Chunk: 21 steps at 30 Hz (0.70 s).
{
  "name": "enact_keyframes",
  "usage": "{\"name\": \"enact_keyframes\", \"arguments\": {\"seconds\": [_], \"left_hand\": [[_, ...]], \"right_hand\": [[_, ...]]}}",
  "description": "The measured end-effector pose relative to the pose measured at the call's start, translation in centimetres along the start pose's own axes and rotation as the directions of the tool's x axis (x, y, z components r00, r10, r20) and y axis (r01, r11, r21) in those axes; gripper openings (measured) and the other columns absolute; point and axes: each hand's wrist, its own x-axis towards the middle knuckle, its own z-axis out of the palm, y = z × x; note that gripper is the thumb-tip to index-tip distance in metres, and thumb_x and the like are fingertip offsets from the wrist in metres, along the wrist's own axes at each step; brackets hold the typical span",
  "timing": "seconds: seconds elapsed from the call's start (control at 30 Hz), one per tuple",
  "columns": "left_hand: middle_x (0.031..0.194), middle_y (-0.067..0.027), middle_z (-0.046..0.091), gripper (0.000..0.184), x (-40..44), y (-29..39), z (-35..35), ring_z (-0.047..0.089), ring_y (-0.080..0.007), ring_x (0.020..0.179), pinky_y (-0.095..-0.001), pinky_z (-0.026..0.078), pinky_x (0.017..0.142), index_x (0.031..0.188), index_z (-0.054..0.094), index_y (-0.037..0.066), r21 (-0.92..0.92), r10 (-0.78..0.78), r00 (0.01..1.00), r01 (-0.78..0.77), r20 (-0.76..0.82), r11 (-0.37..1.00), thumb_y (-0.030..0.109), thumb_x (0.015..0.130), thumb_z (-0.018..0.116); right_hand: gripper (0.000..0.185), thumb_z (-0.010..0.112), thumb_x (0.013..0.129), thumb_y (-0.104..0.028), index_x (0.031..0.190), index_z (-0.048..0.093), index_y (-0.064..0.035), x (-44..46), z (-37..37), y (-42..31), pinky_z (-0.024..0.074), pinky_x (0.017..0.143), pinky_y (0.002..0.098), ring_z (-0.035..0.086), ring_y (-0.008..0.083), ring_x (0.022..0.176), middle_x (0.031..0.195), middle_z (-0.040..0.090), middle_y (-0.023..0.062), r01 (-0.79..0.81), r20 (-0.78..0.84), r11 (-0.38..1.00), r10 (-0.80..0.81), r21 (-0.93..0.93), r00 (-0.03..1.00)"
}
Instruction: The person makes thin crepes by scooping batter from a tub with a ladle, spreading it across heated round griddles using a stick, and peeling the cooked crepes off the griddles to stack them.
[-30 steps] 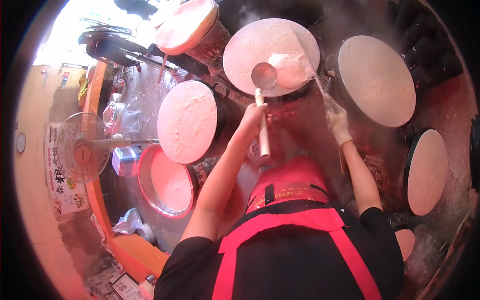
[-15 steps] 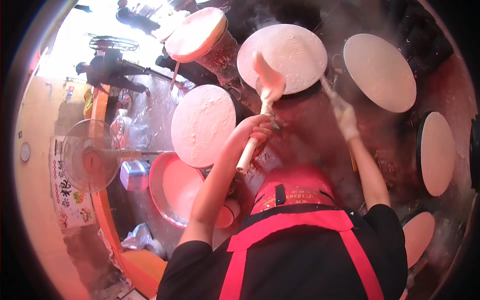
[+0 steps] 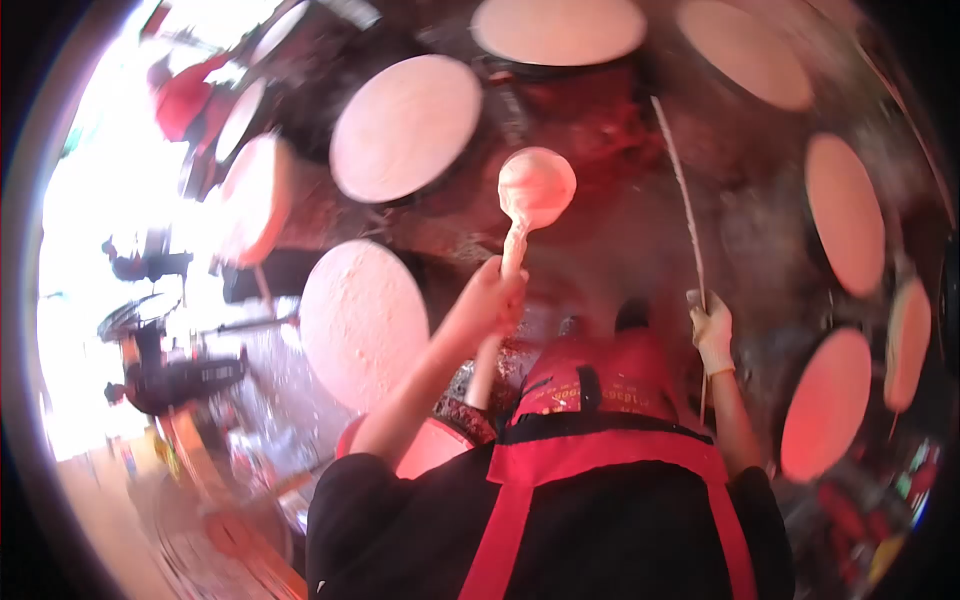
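My left hand point(image 3: 500, 298) is closed around the handle of a ladle point(image 3: 537, 188), whose round bowl looks coated with or full of pale batter. The bowl hangs over the dark floor, apart from the round griddles. A white glove covers my right hand point(image 3: 712, 328), which grips a long thin stick point(image 3: 678, 180) pointing up and away from me. Nearest the ladle are a round griddle spread with pale batter point(image 3: 405, 128) and another batter-covered griddle point(image 3: 365, 325) beside my left forearm. Part of a red tub of batter point(image 3: 435, 445) shows under that arm.
More pale round griddles curve around me: a far one point(image 3: 560, 28), a far-right one point(image 3: 745, 52), and a right-hand one point(image 3: 826, 405). A tall batter-topped bucket point(image 3: 255, 200) stands at left. A person in red point(image 3: 185, 105) and others are farther off. Steam and motion blur soften the scene.
My view has turned, shifting the surroundings. The ladle, over a griddle before, is now away from it with its bowl facing up. My right hand and the stick have come nearer my body.
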Motion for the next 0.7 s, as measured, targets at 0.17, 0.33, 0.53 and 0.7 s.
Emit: {"name": "enact_keyframes", "arguments": {"seconds": [0.17,0.33,0.53,0.7], "left_hand": [[0.069,0.0021,0.044,0.008,1.5,1.4,9.5,0.034,-0.0016,0.045,-0.0168,0.026,0.035,0.099,0.047,0.005,-0.105,-0.355,0.755,0.485,0.552,0.868,0.011,0.097,0.051],[0.072,-0.0005,0.043,0.015,1.0,2.9,17.2,0.035,-0.0050,0.046,-0.0197,0.029,0.037,0.108,0.048,-0.001,0.033,-0.527,0.531,0.683,0.664,0.730,0.011,0.100,0.044],[0.075,-0.0052,0.041,0.028,0.0,3.9,17.0,0.040,-0.0125,0.053,-0.0265,0.035,0.044,0.117,0.045,-0.008,0.082,-0.600,0.303,0.846,0.740,0.527,0.014,0.104,0.032],[0.078,-0.0066,0.041,0.032,-4.5,4.3,21.3,0.041,-0.0144,0.054,-0.0284,0.037,0.047,0.121,0.041,-0.009,0.061,-0.568,0.309,0.840,0.763,0.539,0.015,0.104,0.028]], "right_hand": [[0.028,0.063,0.087,-0.025,0.109,0.064,-0.0085,-11.1,-9.6,-1.5,0.0509,0.075,0.0420,0.065,0.0371,0.089,0.091,0.067,0.0184,-0.034,-0.394,0.942,-0.107,-0.335,0.913],[0.024,0.060,0.088,-0.028,0.099,0.062,-0.0057,-16.9,-16.9,0.7,0.0475,0.076,0.0507,0.061,0.0441,0.090,0.089,0.064,0.0239,-0.221,-0.669,0.912,-0.074,-0.345,0.740],[0.040,0.044,0.100,-0.028,0.124,0.058,0.0004,-23.4,-25.2,15.5,0.0502,0.087,0.0327,0.063,0.0233,0.109,0.112,0.066,0.0067,-0.154,-0.896,0.986,0.125,0.064,0.427],[0.035,0.050,0.093,-0.037,0.118,0.064,-0.0173,-30.1,-35.9,10.7,0.0489,0.086,0.0437,0.063,0.0352,0.102,0.107,0.067,0.0181,-0.655,-0.942,0.748,0.141,-0.101,0.306]]}}
